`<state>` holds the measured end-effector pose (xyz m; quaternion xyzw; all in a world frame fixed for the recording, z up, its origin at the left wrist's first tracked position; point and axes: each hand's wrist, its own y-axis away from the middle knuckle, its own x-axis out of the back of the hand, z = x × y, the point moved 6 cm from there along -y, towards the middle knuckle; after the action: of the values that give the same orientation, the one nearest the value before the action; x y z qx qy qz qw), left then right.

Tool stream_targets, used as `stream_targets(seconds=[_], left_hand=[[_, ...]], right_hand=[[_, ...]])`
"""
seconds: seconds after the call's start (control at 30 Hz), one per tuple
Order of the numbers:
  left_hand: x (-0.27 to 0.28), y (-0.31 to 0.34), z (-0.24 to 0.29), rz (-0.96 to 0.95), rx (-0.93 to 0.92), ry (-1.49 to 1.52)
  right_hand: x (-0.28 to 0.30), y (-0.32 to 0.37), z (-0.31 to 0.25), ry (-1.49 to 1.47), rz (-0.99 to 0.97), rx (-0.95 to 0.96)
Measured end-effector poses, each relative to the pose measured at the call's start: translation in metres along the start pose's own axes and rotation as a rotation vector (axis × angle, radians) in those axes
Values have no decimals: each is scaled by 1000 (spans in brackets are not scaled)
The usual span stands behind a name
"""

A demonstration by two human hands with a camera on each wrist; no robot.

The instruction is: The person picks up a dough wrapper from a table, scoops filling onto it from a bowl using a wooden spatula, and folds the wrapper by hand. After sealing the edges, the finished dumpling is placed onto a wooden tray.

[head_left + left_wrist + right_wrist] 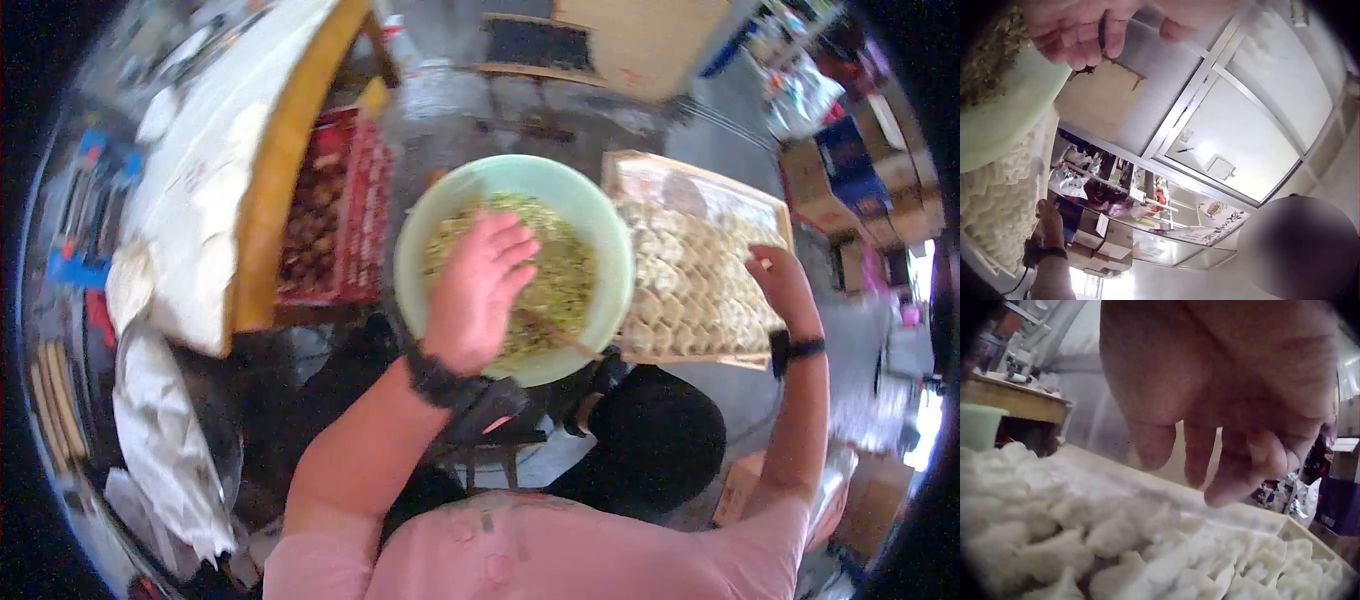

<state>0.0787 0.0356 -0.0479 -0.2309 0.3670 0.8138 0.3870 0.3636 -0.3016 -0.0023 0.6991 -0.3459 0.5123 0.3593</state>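
My left hand point(475, 290) is over the pale green basin point(614, 262), its fingers loosely extended and nothing in them. Chopped greenish filling point(568, 265) lies in the basin, with a wooden stick-like handle point(562, 337) leaning out over the near rim. To the right, rows of pale dumplings point(665, 275) cover most of a wooden-framed tray point(690, 163). Over the tray's right side, my right hand point(787, 290) has loosely bent fingers. In the right wrist view its fingers point(1196, 459) hang above the dumplings and hold nothing visible.
A floury work table point(200, 190) with a wooden edge stands at the left. Under it sits a red crate point(365, 215) of round brown items. Cardboard boxes point(815, 190) are stacked at the far right, and a white sack point(165, 430) lies near left.
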Motion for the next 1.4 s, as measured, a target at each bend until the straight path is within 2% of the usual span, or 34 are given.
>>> stream_targets(seconds=[0.03, 0.07, 0.13, 0.23, 0.33, 0.4, 0.43, 0.5, 0.53, 0.6, 0.7, 0.9, 1.0, 1.1, 1.2, 1.4], left_hand=[[3, 1, 1, -5, -29, 11], [6, 3, 7, -7, -69, 14], [6, 12, 24, -8, -143, -46], [18, 23, 65, 7, -306, -194], [47, 37, 126, 96, -744, -520], [74, 61, 178, 352, -1031, -901], [101, 56, 195, 415, -1030, -926], [116, 99, 238, 662, -1324, -1287], [136, 105, 251, 707, -1328, -1358], [171, 112, 266, 901, -1224, -1533], [191, 110, 271, 900, -970, -1681], [187, 107, 271, 950, -986, -1770], [190, 105, 274, 950, -921, -1772], [185, 115, 274, 856, -954, -1781], [185, 125, 271, 817, -892, -1717], [195, 127, 274, 785, -1032, -1617]], right_hand=[[1, 11, -19, 70, 71, 144], [5, 28, -43, -43, 101, 308], [12, 61, -124, -155, 68, 292], [-7, 88, -210, -113, -66, 492], [-46, 97, -262, 43, -137, 635], [-70, 100, -283, 183, -130, 661], [-84, 99, -286, 237, -156, 638], [-106, 99, -287, 326, -195, 591], [-114, 99, -284, 346, -200, 613], [-126, 97, -279, 381, -207, 649], [-129, 99, -285, 332, -205, 610], [-124, 97, -290, 240, -149, 574], [-124, 95, -291, 282, -153, 575], [-122, 95, -287, 242, -144, 589], [-119, 93, -284, 198, -152, 590], [-120, 93, -279, 151, -106, 606]])
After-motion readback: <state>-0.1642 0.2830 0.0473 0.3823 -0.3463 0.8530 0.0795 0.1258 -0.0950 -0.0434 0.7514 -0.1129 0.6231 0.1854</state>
